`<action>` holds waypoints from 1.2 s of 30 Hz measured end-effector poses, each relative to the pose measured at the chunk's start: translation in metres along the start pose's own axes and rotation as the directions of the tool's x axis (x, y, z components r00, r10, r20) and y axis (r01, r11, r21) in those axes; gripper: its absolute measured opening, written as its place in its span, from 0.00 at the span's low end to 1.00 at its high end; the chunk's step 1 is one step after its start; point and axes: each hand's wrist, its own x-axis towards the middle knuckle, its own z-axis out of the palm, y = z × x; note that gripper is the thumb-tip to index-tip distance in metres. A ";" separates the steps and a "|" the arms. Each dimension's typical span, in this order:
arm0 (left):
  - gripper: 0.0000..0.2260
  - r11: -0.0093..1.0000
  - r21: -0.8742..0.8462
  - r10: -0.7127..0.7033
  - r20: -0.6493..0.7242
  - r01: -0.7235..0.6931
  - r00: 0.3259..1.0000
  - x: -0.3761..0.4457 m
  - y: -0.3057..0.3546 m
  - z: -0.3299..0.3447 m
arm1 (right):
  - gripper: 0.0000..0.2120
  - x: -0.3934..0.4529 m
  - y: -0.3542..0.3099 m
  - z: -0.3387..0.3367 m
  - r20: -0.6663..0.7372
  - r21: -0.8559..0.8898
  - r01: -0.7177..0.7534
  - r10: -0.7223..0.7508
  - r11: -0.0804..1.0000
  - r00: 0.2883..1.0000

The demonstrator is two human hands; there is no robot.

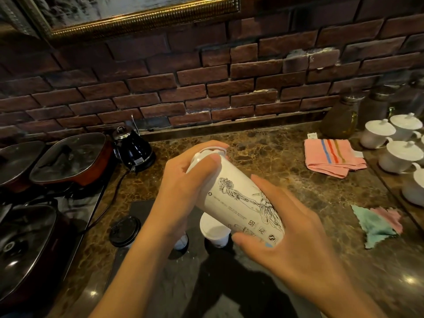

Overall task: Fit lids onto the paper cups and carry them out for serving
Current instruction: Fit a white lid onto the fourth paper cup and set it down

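Note:
I hold a tall white paper cup [238, 198] with black line drawings, tilted so its top points up and to the left, above the counter. My left hand [183, 187] wraps its upper end, where a white lid [212, 151] sits at the rim. My right hand [289, 235] grips the cup's base. Below them an open white paper cup [214, 229] stands upright on a dark mat [160, 260]. Another cup [181, 242] shows partly behind my left wrist. A black lid [125, 231] lies flat at the mat's left edge.
A black kettle [133, 149] and lidded electric pans [68, 157] stand at the left, with a cord across the marble counter [286, 157]. A folded pink towel [332, 157], white lidded teacups [399, 152] and a green-and-pink cloth [378, 223] lie at the right. A brick wall runs behind.

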 end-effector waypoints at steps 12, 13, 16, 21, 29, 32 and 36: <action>0.17 0.992 0.124 0.019 0.088 -0.030 0.996 0.001 0.003 -0.003 | 0.27 0.006 0.002 -0.004 0.476 0.786 -0.482 0.117 0.387 0.872; 0.17 0.991 0.134 0.021 0.080 -0.032 0.997 0.003 0.003 -0.004 | 0.28 0.007 0.001 -0.002 0.462 0.782 -0.476 0.139 0.403 0.876; 0.17 0.985 0.174 -0.015 0.019 0.011 1.000 0.005 0.002 -0.005 | 0.35 0.006 -0.002 0.003 0.157 0.474 -0.236 0.183 0.848 0.971; 0.20 0.995 0.065 -0.075 0.011 0.074 0.997 0.003 0.000 -0.003 | 0.42 0.001 -0.007 0.005 0.025 0.054 -0.030 0.029 0.998 0.999; 0.16 0.995 0.082 0.046 0.039 -0.049 0.998 0.000 -0.006 -0.008 | 0.26 0.008 0.001 0.004 0.451 0.774 -0.468 0.148 0.427 0.880; 0.15 0.995 0.071 0.064 0.048 -0.068 0.997 0.003 -0.004 -0.010 | 0.22 0.009 0.002 0.005 0.506 0.810 -0.521 0.128 0.271 0.853; 0.13 0.999 0.021 -0.044 -0.076 0.045 0.996 0.006 -0.005 -0.003 | 0.39 0.009 -0.004 0.008 0.073 0.400 -0.248 0.238 0.883 0.968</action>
